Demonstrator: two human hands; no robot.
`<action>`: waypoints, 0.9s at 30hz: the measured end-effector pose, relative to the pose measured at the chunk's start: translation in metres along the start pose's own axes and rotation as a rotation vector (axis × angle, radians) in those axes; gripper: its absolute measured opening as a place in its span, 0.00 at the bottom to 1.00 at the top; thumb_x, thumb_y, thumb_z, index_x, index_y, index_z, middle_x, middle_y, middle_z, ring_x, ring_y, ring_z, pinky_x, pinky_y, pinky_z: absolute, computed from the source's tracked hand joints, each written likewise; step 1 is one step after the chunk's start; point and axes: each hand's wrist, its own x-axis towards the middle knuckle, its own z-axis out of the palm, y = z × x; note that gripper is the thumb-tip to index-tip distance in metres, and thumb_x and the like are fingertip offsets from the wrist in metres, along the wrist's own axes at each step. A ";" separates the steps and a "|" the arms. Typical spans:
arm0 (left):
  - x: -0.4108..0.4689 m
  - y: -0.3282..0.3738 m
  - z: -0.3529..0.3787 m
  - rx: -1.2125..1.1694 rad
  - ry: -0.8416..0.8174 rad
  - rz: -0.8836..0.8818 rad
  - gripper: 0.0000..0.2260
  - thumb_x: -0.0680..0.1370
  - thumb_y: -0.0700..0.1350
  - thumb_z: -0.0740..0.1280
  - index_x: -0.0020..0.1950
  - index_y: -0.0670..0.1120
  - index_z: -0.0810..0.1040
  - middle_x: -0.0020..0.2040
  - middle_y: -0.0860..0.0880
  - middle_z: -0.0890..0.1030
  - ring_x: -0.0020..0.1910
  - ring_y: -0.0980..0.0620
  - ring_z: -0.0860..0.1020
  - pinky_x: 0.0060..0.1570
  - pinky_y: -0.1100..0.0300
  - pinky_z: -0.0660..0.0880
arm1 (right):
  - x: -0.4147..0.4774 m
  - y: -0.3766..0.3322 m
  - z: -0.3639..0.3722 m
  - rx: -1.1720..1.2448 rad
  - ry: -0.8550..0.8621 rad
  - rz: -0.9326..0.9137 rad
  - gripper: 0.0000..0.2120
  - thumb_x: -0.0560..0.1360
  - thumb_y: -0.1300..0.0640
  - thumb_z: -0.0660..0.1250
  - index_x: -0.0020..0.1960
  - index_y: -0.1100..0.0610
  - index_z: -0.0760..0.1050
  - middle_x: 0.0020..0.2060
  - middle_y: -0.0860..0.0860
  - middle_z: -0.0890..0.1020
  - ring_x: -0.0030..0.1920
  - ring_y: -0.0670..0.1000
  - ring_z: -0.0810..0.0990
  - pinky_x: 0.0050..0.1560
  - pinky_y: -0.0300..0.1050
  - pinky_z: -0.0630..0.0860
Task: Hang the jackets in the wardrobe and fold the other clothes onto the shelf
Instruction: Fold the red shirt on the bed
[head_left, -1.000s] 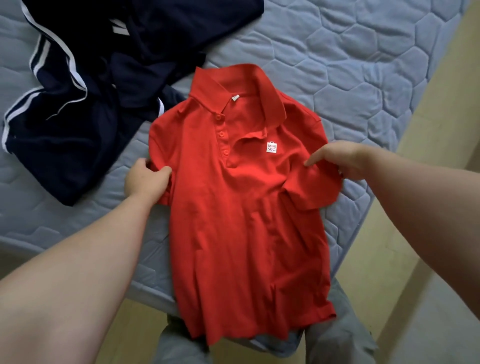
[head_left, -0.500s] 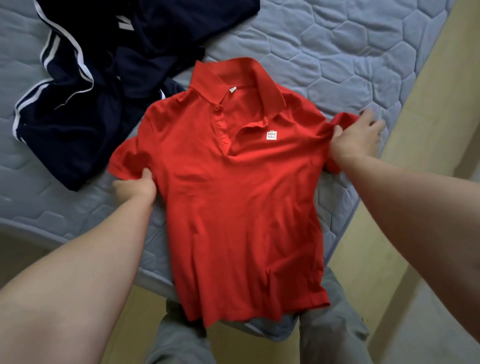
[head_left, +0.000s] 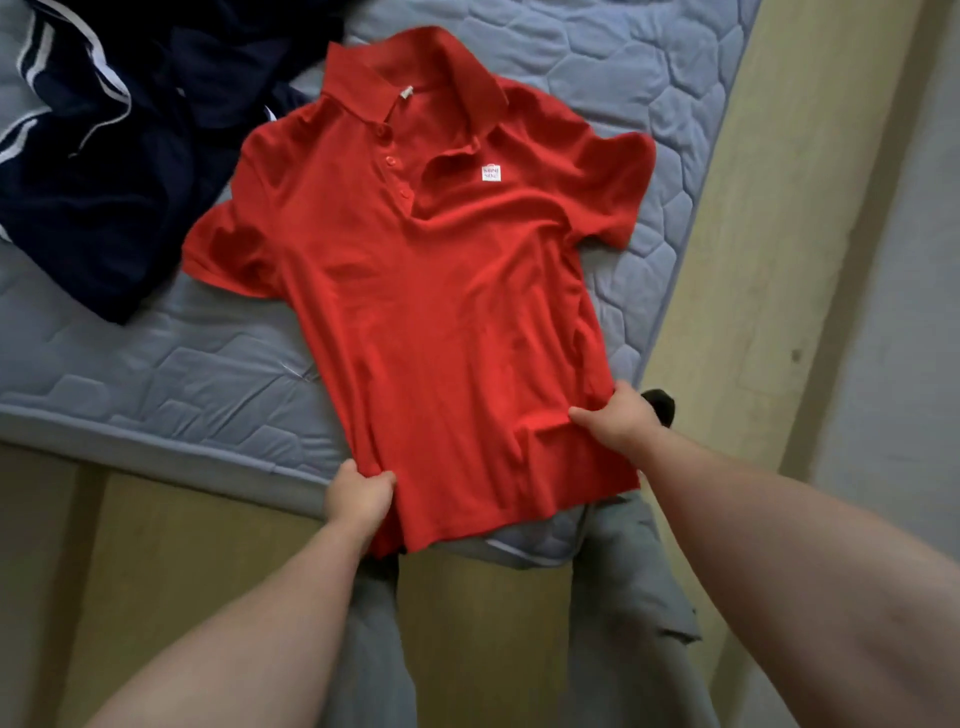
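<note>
Gripping the lower side edge of the red polo shirt (head_left: 441, 291), the left hand (head_left: 358, 493) has its fingers curled round a bunch of cloth just above the hem, knuckles toward the camera. The right hand (head_left: 618, 421) holds the opposite side edge a little higher up, with the thumb stretched flat across the front of the cloth and the other fingers tucked behind the edge, out of sight. Between the two hands the fabric shows a few shallow creases. The shirt lies face up on the bed (head_left: 156, 374) with its collar (head_left: 415, 67) away from the person, both short sleeves spread out to the sides, the button placket closed and a small white label (head_left: 491, 173) on the chest. Its hem hangs over the near corner of the quilted grey-blue mattress, in front of the person's grey trousers (head_left: 623, 597). A dark foot or sock (head_left: 660, 405) shows just behind the right hand — too small to tell which. At the upper left of the bed a navy jacket (head_left: 104, 171) with white stripes lies in a loose heap, meeting the shirt at its shoulder and collar. Yellowish flooring (head_left: 208, 545) runs beneath the bed's near edge and along its right side — beyond that, a pale wall (head_left: 893, 260).
</note>
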 end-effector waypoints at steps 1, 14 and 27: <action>-0.005 -0.008 0.001 0.022 0.003 0.006 0.09 0.72 0.42 0.71 0.50 0.42 0.77 0.49 0.40 0.82 0.51 0.39 0.80 0.52 0.51 0.76 | -0.006 0.013 0.006 0.012 -0.008 0.004 0.31 0.72 0.48 0.75 0.67 0.62 0.68 0.63 0.61 0.78 0.64 0.60 0.77 0.63 0.51 0.74; -0.035 -0.102 0.035 -0.540 0.162 -0.044 0.05 0.78 0.38 0.71 0.51 0.43 0.78 0.47 0.44 0.80 0.33 0.49 0.75 0.26 0.64 0.74 | -0.036 0.107 0.052 0.327 0.355 0.019 0.09 0.72 0.62 0.65 0.52 0.56 0.74 0.51 0.59 0.81 0.52 0.61 0.80 0.54 0.49 0.77; -0.029 -0.126 0.030 -1.128 0.123 -0.097 0.15 0.80 0.27 0.61 0.65 0.37 0.72 0.55 0.40 0.75 0.44 0.49 0.78 0.52 0.54 0.79 | -0.025 0.129 0.058 0.478 0.400 -0.069 0.09 0.79 0.54 0.63 0.58 0.55 0.72 0.53 0.56 0.80 0.51 0.59 0.80 0.53 0.54 0.80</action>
